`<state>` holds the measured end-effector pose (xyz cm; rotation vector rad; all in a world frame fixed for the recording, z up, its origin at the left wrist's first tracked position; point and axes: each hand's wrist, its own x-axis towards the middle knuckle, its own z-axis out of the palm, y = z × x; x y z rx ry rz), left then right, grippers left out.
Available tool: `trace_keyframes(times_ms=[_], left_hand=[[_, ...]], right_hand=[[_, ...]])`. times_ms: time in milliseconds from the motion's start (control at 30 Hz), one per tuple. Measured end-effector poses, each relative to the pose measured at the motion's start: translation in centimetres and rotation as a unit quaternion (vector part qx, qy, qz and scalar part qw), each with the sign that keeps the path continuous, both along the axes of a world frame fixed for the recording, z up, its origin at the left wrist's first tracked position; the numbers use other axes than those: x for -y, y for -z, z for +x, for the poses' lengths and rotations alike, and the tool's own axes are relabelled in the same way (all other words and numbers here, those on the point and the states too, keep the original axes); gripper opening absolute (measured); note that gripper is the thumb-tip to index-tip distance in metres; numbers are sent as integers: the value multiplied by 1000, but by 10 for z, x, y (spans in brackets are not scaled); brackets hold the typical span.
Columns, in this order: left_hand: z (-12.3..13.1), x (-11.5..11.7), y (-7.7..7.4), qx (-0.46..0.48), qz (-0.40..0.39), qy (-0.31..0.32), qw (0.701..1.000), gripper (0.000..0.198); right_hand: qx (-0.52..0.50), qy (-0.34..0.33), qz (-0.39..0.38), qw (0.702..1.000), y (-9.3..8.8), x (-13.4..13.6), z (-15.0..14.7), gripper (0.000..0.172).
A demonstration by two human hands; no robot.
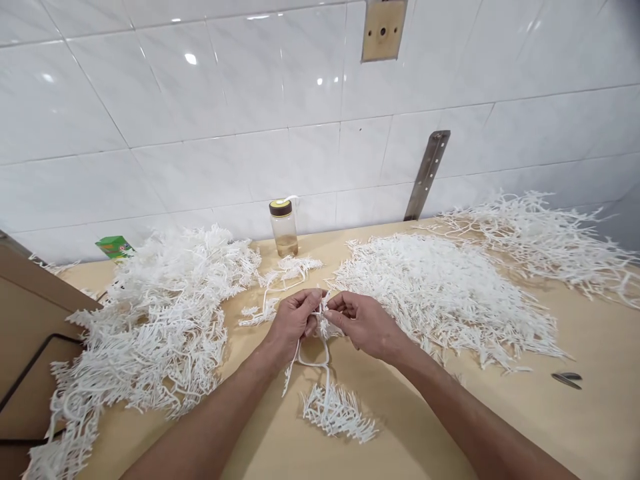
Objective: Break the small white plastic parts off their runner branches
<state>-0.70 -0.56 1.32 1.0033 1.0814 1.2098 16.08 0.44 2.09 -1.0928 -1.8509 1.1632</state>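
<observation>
Between my two hands, near the middle of the table, is a white artificial branch (314, 363) with forked stems. Its fringed tip (340, 412) hangs down toward the front of the table. My left hand (296, 320) is closed, pinching the branch between thumb and fingers. From the other side my right hand (364, 323) also pinches, its thumb and forefinger at a small feathery sprig (323, 320) on the branch. The exact joint between the fingertips is partly hidden. Just behind my left hand lies another white branch (287, 273) on the table.
A big heap of white branches (170, 313) lies left, a pile of white sprigs (445, 287) right, and bare stems (540, 240) far right. A bottle (284, 230) stands by the wall. Also there: a green packet (115, 247), a cardboard box (37, 320), a small metal tool (567, 380).
</observation>
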Motion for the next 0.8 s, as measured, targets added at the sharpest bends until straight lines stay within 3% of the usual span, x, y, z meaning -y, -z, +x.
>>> trace_keyframes(times_ms=[200,400,800], left_hand=[[-6,-4,3,49,-11,33,998,43],[-10,-7,2,58,-15,98,993,43],[-10,-6,-4,52,-34,111,992,30]], right_hand=[[-27,4,-28,999,5,-5,3,22],[-44,41,10,998,4,-8,7,20],[24,64,92,993,3,-8,8,17]])
